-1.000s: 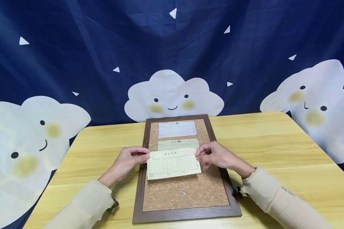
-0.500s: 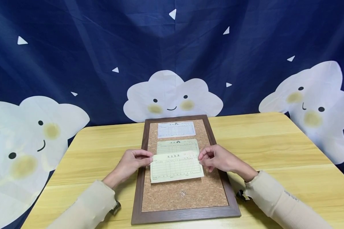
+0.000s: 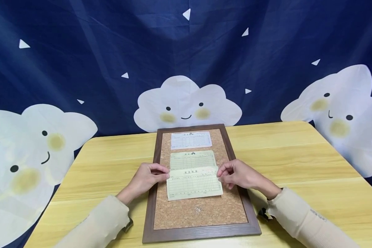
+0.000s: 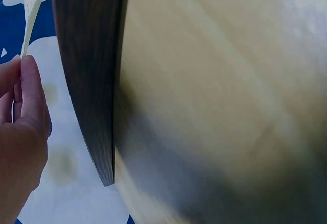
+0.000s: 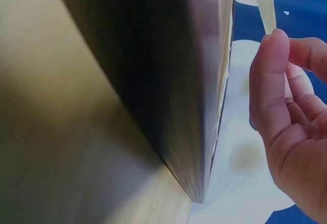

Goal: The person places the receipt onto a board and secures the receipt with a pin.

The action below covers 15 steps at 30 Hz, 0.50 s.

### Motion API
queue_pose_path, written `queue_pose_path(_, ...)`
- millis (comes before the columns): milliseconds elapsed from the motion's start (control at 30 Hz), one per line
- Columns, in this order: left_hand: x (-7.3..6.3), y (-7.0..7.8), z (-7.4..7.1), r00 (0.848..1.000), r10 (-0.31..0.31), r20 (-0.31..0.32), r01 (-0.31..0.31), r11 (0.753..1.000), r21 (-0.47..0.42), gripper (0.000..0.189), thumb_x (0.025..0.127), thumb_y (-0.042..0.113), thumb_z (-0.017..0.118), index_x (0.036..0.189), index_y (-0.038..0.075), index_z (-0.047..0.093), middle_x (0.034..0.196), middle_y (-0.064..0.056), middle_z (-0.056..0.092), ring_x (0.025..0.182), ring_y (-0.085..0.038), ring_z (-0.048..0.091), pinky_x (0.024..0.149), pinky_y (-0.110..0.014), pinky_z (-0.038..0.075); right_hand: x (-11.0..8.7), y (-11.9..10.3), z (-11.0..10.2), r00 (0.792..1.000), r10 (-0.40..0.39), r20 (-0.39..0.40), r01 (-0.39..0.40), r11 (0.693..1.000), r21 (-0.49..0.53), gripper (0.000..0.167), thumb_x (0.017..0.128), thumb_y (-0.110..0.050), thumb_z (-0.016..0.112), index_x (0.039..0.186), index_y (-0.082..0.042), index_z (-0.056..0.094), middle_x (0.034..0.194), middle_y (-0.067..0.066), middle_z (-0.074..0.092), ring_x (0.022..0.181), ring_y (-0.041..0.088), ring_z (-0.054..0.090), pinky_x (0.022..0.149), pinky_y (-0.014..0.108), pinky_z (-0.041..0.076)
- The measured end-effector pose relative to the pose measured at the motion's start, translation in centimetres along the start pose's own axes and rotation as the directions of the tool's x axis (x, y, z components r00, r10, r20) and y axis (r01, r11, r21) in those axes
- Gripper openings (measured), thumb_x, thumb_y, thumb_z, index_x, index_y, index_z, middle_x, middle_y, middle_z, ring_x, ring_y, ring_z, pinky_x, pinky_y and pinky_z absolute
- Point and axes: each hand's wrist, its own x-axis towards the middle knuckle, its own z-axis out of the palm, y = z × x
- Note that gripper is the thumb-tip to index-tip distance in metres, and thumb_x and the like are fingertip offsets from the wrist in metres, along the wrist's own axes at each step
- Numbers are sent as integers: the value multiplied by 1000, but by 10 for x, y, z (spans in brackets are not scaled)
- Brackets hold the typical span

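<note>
A pale yellow printed form slip is stretched between both hands over the cork board. My left hand pinches its left edge near the upper corner between thumb and fingers. At the opposite edge, my right hand pinches the slip the same way. Its upper edge overlaps the lower part of another yellow slip on the board. In the left wrist view, the held slip appears nearly edge-on above the thumb and finger. The right wrist view also shows the slip gripped at the fingertips.
A white form slip lies at the board's far end, with a small dark thing at its top edge. The dark wooden frame borders the cork. Beneath is a wooden table, backed by a blue cloud-print curtain.
Both hands have brought the held slip slightly toward me and to the right, lower over the board. More of the yellow slip behind it shows now. Both grips stay the same.
</note>
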Motion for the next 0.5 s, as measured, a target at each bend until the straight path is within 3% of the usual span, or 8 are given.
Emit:
queue_pose_path(267, 2, 1, 3, 1000, 6, 2, -6, 998, 66, 13, 83, 6, 79, 95, 0, 77, 98, -8, 73, 86, -15, 67, 73, -23, 53, 0, 5, 2, 999, 42, -5, -42, 999, -20, 4, 88, 4, 67, 91, 8, 66, 73, 4, 61, 60, 17, 61, 56, 32, 57)
queue_pose_path(500, 2, 1, 6, 1000, 21, 5, -21, 997, 72, 8, 82, 0, 79, 89, -3, 76, 97, -11, 73, 82, -12, 65, 70, -21, 53, -1, 5, 4, 999, 54, 2, -54, 998, -17, 5, 88, 5, 68, 91, 8, 66, 73, 5, 62, 61, 18, 62, 56, 32, 57)
